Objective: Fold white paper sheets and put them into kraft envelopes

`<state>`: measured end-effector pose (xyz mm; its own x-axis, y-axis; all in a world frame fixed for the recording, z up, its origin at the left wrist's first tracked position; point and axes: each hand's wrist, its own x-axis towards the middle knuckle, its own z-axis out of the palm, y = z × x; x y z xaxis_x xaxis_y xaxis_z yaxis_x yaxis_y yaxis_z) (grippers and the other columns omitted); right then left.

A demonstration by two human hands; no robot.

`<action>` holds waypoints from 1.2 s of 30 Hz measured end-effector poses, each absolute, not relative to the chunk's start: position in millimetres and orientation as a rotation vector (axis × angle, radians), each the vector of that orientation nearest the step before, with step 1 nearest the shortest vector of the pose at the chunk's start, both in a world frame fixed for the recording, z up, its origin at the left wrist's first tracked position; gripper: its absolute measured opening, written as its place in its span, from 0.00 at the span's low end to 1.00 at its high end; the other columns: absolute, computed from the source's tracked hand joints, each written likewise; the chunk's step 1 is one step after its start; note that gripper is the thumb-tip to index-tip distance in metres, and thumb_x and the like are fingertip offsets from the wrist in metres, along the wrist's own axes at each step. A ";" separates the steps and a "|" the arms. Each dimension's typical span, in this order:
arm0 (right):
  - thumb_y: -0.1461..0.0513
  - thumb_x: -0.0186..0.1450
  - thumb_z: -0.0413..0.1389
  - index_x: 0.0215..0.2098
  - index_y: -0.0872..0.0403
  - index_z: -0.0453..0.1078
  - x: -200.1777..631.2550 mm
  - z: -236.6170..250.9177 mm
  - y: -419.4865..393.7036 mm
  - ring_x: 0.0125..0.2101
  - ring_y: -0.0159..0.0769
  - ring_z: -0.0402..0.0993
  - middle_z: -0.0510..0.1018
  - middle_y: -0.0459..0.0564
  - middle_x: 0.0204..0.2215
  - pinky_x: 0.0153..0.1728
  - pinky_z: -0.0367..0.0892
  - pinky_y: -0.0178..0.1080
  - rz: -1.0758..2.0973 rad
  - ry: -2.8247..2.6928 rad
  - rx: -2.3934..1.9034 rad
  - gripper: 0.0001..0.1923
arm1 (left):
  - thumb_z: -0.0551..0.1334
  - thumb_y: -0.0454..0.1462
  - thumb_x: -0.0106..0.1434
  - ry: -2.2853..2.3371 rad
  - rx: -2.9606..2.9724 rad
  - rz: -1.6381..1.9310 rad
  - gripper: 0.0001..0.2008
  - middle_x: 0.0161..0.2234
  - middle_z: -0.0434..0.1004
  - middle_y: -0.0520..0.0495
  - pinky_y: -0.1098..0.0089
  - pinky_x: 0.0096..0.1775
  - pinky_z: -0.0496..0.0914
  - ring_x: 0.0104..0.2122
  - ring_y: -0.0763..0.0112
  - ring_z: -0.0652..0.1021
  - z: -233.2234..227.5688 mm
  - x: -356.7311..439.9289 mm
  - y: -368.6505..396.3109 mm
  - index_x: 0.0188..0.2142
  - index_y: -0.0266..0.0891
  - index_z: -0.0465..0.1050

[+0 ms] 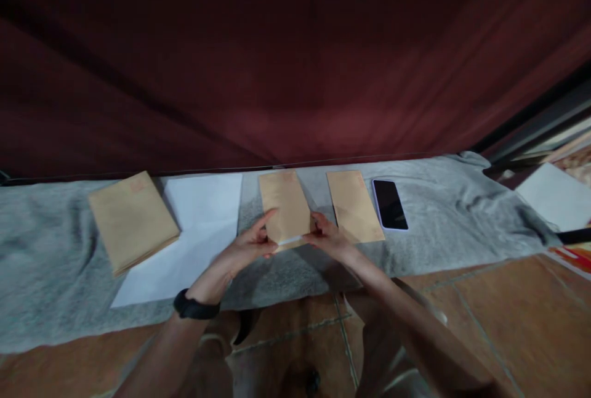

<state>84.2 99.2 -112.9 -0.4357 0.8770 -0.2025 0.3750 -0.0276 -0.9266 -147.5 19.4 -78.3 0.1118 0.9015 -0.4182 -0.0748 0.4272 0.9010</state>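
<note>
"Two hands busy; with what?"

"With one flat, rectangular brown paper envelope, over the middle of the soft grey cloth. My left hand grasps it by the near left corner, my right hand by the near right."

"Anything in it?"

"A narrow strip of white paper shows at the near end, between my fingers. How far it runs inside I can't tell; the brown front covers it."

"And the other envelopes?"

"Just to the right lies a single flat tan paper envelope, its inside hidden from me. At the left, a stack of brown paper envelopes, faint reddish print at the far end, rests partly over a large white paper sheet. I can't see into those either."

"What's beside the single one?"

"To its right, a black-screened phone in a pale lilac case, lying on the cloth."
</note>
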 end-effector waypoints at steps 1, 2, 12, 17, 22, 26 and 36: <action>0.64 0.57 0.64 0.61 0.52 0.67 85.7 -111.9 95.6 0.35 0.40 0.80 0.82 0.46 0.37 0.38 0.75 0.40 1.385 -1.933 -1.312 0.33 | 0.72 0.36 0.53 1.240 0.876 0.836 0.55 0.29 0.77 0.53 0.73 0.29 0.67 0.27 0.72 0.76 -79.8 -150.8 17.0 0.75 0.45 0.46; 0.64 0.59 0.64 0.66 0.53 0.62 87.0 -109.9 91.8 0.37 0.41 0.81 0.82 0.48 0.40 0.41 0.75 0.41 1.310 -2.056 -1.312 0.37 | 0.72 0.36 0.53 1.231 0.890 0.807 0.55 0.28 0.77 0.53 0.73 0.29 0.67 0.26 0.72 0.75 -81.3 -153.6 15.0 0.75 0.45 0.46; 0.62 0.68 0.58 0.72 0.47 0.55 88.5 -92.2 68.5 0.49 0.45 0.79 0.76 0.57 0.58 0.50 0.73 0.44 0.927 -2.506 -1.300 0.36 | 0.69 0.34 0.50 1.202 0.962 0.794 0.50 0.34 0.78 0.51 0.73 0.30 0.64 0.28 0.72 0.73 -85.5 -165.8 9.2 0.72 0.48 0.55; 0.62 0.69 0.57 0.72 0.47 0.57 84.4 -92.2 68.0 0.47 0.47 0.80 0.77 0.58 0.57 0.48 0.72 0.44 0.829 -2.624 -1.354 0.34 | 0.71 0.37 0.50 1.314 1.025 0.826 0.51 0.28 0.75 0.53 0.73 0.28 0.63 0.24 0.73 0.71 -106.9 -167.2 11.9 0.72 0.42 0.55; 0.61 0.71 0.56 0.71 0.48 0.59 81.0 -92.1 68.9 0.47 0.48 0.80 0.77 0.58 0.55 0.46 0.72 0.44 0.716 -2.736 -1.367 0.31 | 0.72 0.35 0.51 1.770 1.463 0.770 0.39 0.40 0.82 0.47 0.67 0.39 0.71 0.38 0.58 0.80 -108.4 -156.3 0.8 0.64 0.46 0.70; 0.59 0.73 0.53 0.70 0.49 0.60 80.6 -93.0 68.1 0.50 0.46 0.78 0.77 0.57 0.56 0.48 0.71 0.43 0.678 -2.767 -1.326 0.27 | 0.67 0.38 0.62 2.028 1.823 0.546 0.30 0.57 0.77 0.40 0.56 0.54 0.70 0.54 0.49 0.78 -99.1 -149.6 -11.2 0.64 0.46 0.69; 0.64 0.73 0.52 0.66 0.53 0.63 78.6 -91.2 56.0 0.62 0.44 0.67 0.68 0.57 0.65 0.61 0.65 0.46 0.311 -2.861 -0.956 0.24 | 0.62 0.30 0.65 1.614 2.229 0.584 0.23 0.62 0.72 0.45 0.58 0.65 0.61 0.64 0.62 0.68 -95.4 -138.0 -1.7 0.58 0.48 0.73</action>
<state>78.6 56.0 -91.2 -0.7958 0.6043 0.0379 0.5821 0.7808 -0.2271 -138.0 -1.7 -95.4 0.2752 0.9518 0.1352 0.8179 -0.3057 0.4875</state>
